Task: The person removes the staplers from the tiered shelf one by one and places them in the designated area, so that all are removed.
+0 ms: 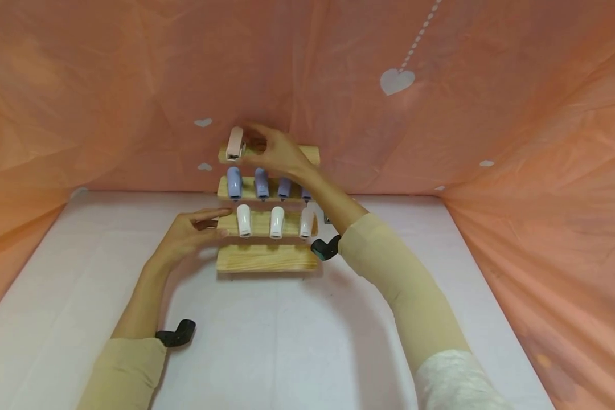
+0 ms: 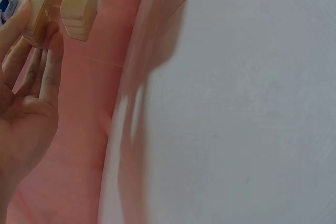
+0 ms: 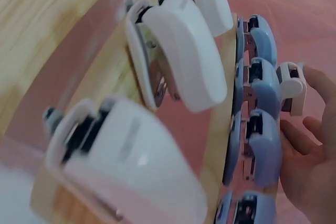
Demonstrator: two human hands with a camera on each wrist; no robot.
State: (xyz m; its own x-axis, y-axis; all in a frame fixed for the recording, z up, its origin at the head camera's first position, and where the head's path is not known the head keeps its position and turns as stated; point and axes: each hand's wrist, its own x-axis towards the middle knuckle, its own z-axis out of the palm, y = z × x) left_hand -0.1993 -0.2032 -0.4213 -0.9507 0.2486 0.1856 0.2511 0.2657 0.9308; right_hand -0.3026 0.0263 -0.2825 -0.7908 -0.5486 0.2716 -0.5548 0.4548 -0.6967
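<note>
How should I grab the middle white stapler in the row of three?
I'd come from your side and pinch the middle white stapler by its two long sides. It's narrow, one end faces you, and the gaps beside it should leave room.

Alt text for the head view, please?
Right hand beside a pink stapler atop a wooden rack; left hand pinches the third shelf at its left end. Four blue staplers line the second shelf, three white staplers the third.

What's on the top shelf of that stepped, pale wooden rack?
At the left end of the shelf: one small, pinkish-white plastic stapler, the person's bare right hand beside it. The hand covers much of the shelf's middle; anything behind it can't be seen.
</note>
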